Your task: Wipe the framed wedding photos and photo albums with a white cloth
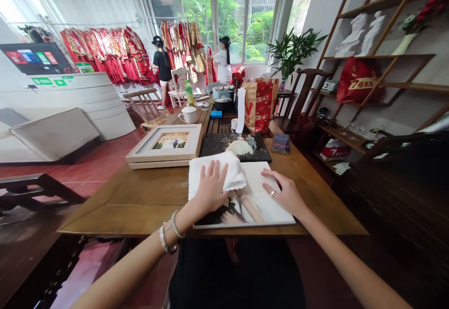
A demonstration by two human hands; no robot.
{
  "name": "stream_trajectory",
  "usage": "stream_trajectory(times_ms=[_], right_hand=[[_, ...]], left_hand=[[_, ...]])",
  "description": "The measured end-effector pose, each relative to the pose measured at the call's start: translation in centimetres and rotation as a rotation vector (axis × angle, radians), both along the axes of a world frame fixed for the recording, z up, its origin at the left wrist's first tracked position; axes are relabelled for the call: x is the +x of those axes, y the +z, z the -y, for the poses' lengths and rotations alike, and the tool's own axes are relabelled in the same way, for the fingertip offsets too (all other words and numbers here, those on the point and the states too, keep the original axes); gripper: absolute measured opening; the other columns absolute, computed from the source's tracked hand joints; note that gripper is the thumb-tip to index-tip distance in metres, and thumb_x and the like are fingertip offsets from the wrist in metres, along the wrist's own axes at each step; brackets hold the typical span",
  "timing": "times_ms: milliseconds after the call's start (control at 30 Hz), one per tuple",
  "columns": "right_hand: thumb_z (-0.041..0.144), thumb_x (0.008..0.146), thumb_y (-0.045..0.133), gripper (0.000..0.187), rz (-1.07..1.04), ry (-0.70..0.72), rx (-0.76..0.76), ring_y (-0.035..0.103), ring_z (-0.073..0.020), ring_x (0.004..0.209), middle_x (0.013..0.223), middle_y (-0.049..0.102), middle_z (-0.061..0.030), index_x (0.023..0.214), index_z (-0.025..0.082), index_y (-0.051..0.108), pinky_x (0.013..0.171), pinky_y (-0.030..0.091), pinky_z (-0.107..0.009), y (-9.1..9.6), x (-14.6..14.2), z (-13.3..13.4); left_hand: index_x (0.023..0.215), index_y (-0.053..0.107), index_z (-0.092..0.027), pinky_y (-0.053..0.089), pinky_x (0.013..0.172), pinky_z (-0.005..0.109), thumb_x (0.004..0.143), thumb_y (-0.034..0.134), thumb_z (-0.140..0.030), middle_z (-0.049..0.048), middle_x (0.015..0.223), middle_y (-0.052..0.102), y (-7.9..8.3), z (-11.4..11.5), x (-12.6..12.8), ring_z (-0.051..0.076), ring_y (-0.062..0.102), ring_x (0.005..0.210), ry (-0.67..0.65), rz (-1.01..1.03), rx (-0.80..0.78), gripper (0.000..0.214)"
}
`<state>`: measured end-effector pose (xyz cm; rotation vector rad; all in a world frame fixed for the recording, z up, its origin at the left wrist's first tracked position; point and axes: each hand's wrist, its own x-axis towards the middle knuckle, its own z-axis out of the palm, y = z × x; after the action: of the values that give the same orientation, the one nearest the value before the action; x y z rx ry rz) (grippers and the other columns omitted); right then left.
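Note:
A white cloth (203, 171) lies partly bunched over a photo panel (259, 206) at the table's near edge. My left hand (212, 185) rests flat on the cloth with its fingers spread. At the panel's right side, my right hand (284, 189) touches the surface with its fingers apart, holding nothing. The uncovered part of the panel shows a white area and part of a pictured person; the cloth and my left hand hide the rest. Just behind lies a dark photo panel (217, 146) showing a figure in a white dress.
Stacked wooden picture frames (140, 152) sit at left on the wooden table (147, 196). Farther back are a white lidded cup (189, 114), a green bottle (189, 93), a red-patterned paper bag (263, 105) and a small dark stand (281, 144). Two people stand by the red garments.

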<state>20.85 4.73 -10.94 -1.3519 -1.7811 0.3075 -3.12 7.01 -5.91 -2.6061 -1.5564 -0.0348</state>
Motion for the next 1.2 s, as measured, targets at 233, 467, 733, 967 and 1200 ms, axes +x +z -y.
stream_trajectory(times_ms=[233,467,733,967,1200], right_hand=[[0.025,0.078,0.055,0.029,0.011,-0.005,0.017,0.058,-0.0251,0.112,0.116,0.065,-0.0097,0.107,0.022,0.059,0.095,0.045,-0.043,0.1,0.1,0.2],[0.025,0.078,0.055,0.03,0.018,0.0,0.022,0.059,-0.0252,0.111,0.117,0.064,-0.0097,0.107,0.022,0.059,0.095,0.045,-0.043,0.0,0.0,0.1],[0.024,0.077,0.056,0.032,0.0,0.006,0.013,0.059,-0.0249,0.11,0.118,0.064,-0.0092,0.109,0.023,0.059,0.094,0.046,-0.042,0.0,-0.3,0.0],[0.026,0.078,0.056,0.032,0.002,0.012,-0.014,0.059,-0.0251,0.11,0.119,0.063,-0.0114,0.11,0.021,0.058,0.095,0.045,-0.043,0.3,-0.4,0.2],[0.02,0.073,0.055,0.035,-0.031,0.028,-0.023,0.057,-0.0258,0.113,0.121,0.062,-0.0122,0.107,0.019,0.06,0.095,0.045,-0.041,0.2,-0.3,0.2]], left_hand=[[0.144,0.016,-0.013,0.006,0.107,0.055,0.073,0.052,-0.032,0.0183,0.15,0.011,-0.6,6.8,-0.9,0.035,0.001,0.137,-0.087,-0.008,-0.036,0.081],[0.144,0.012,-0.015,0.005,0.106,0.057,0.071,0.054,-0.038,0.0202,0.149,0.009,-0.8,8.8,-0.3,0.037,-0.001,0.136,-0.206,0.012,-0.056,0.088],[0.14,0.026,-0.012,0.016,0.105,0.053,0.081,0.048,-0.033,0.0205,0.145,0.026,0.2,-1.2,2.6,0.034,0.019,0.134,-0.071,0.013,-0.002,0.066],[0.142,0.02,-0.01,0.013,0.104,0.057,0.077,0.053,-0.039,0.0243,0.146,0.018,0.0,2.8,2.5,0.038,0.012,0.135,-0.095,0.002,-0.023,0.078],[0.143,0.015,-0.009,0.011,0.104,0.061,0.074,0.054,-0.052,0.0266,0.146,0.014,0.4,9.0,3.0,0.042,0.005,0.134,-0.263,-0.029,-0.108,0.09]])
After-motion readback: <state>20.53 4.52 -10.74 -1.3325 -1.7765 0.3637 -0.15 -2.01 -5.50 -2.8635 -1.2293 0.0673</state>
